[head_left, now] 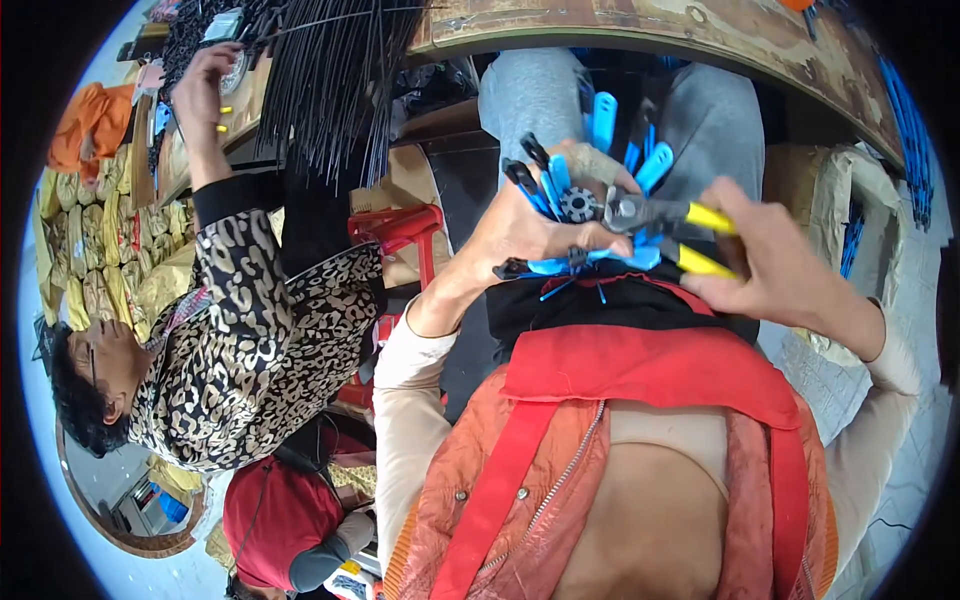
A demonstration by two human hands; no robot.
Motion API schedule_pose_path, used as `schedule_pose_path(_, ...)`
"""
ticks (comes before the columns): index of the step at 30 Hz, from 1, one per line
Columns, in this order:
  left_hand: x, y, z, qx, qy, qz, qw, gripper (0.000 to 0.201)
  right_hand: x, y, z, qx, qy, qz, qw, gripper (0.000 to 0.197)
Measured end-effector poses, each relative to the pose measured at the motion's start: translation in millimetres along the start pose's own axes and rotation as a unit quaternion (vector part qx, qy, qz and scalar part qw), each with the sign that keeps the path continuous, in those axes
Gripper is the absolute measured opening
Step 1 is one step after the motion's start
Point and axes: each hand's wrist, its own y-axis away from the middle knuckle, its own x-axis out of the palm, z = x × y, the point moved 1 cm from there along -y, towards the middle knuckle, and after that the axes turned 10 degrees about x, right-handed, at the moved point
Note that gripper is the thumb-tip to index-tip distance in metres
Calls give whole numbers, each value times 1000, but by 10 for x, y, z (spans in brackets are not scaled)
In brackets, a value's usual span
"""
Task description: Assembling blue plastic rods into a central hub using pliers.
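Observation:
My left hand (530, 232) is closed around a bundle of blue plastic strips (604, 122) that fan out in several directions, some with black ends. Tape or a bandage wraps one of its fingers. At the bundle's middle sits a round, notched black hub (578, 205). Pliers with yellow handles (708, 217) are gripped in my right hand (775, 255), fingers on one handle and thumb on the other. Their jaws reach the right side of the hub, beside my left fingers. What lies between the jaws is too small to make out. The bundle is above my lap.
A worn wooden table (640, 22) edges the far side, with many thin black rods (335, 90) hanging over it. At left, a co-worker in a patterned top (250, 350) reaches toward the table. A red stool (425, 235) stands between us. Blue rods (905, 140) lie far right.

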Motion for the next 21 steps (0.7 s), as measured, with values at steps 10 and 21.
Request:
schedule_pose_path(10, 186, 219, 535, -46, 36, -20, 998, 29, 153, -168, -314, 220, -287, 273, 891, 57)
schedule_pose_path(21, 72, -324, 322, -126, 31, -97, 987, 27, -529, -293, -322, -54, 46, 27, 997, 40)
